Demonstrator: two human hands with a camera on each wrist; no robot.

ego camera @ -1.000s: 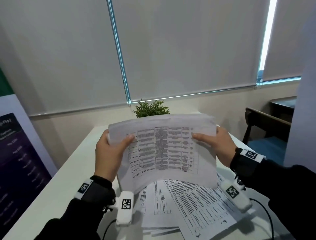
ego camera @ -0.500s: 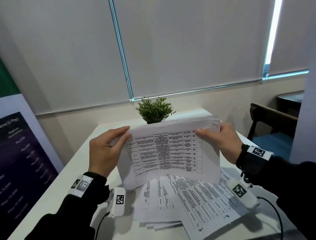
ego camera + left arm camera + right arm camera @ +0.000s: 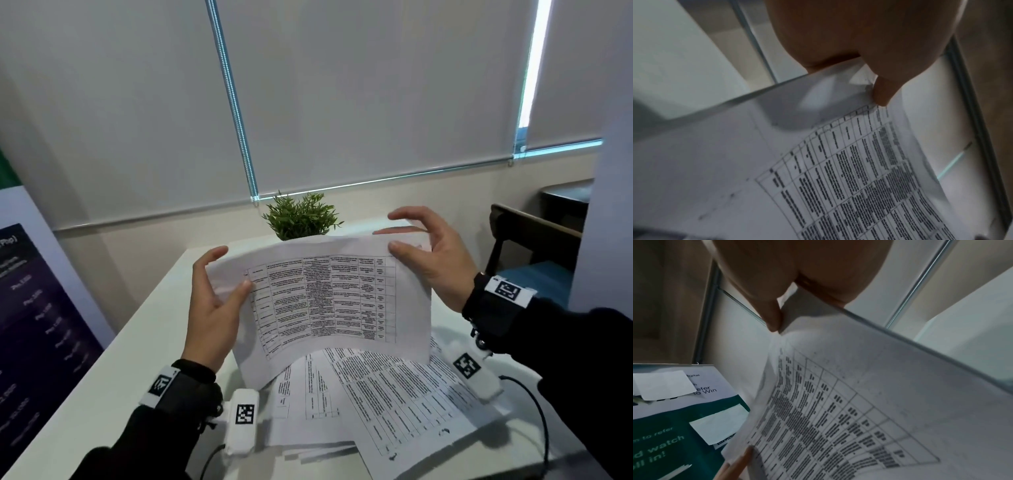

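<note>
1. Two pale roller blinds (image 3: 376, 102) cover the back wall, lowered to the sill.
2. A white table (image 3: 144, 342) runs from the near edge to that wall; a dark banner (image 3: 41, 308) w/ pale print stands at its left; a wooden chair (image 3: 534, 233) w/ a blue seat sits off to the right.
3. Loose sheets (image 3: 394, 404), printed w/ tables, lie fanned and overlapping on the near part of the table, btw the two forearms.
4. The paper stack (image 3: 335, 301) is several sheets held upright over the loose sheets; its printed grid faces the person and it bows a little; its lower edge is down at the loose sheets, contact unclear.
5. A small green plant (image 3: 301, 217) stands at the far end of the table, just behind the stack's top edge; its pot is hidden.
6. The right hand (image 3: 442, 260) is at the stack's top-right corner; its thumb (image 3: 400, 248) lies on the front page; the fingers (image 3: 407, 214) are spread, arched and lifted clear above the top edge; in the wrist view the sheet edge runs into the crook by the thumb, so a loose hold.
7. The left hand (image 3: 212, 308) is at the stack's left edge, palm toward it; its thumb (image 3: 239, 294) rests on the front page; the index finger arches over the top-left corner; the other fingers are behind the paper, unseen; a wide, light hold.
8. White tagged units (image 3: 241, 421) hang below each wrist, w/ black cables.
</note>
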